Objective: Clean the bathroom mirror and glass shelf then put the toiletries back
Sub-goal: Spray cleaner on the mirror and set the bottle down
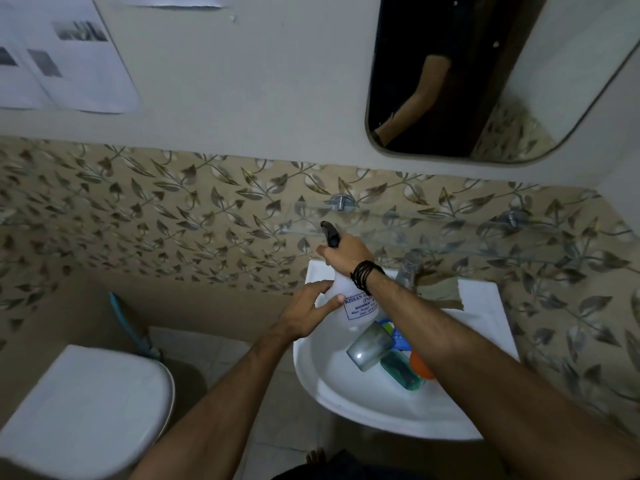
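A white spray bottle [356,308] with a black trigger head stands over the back rim of the white sink [346,403]. My right hand [346,254] grips its neck just under the trigger head. My left hand [308,311] holds the bottle's body from the left, fingers spread on it. The glass shelf [450,233] runs along the tiled wall just behind the bottle, bare. The mirror [467,81] hangs above it at the upper right. In the sink lie a grey tumbler [369,346], a green bottle [401,370], an orange item [420,365] and a blue item [394,329].
A clear bottle [408,268] and a brownish cloth [441,292] sit on the sink's back ledge. A white toilet [86,410] stands at the lower left, with a blue-handled brush [130,323] behind it. Papers [62,53] hang on the wall at the upper left.
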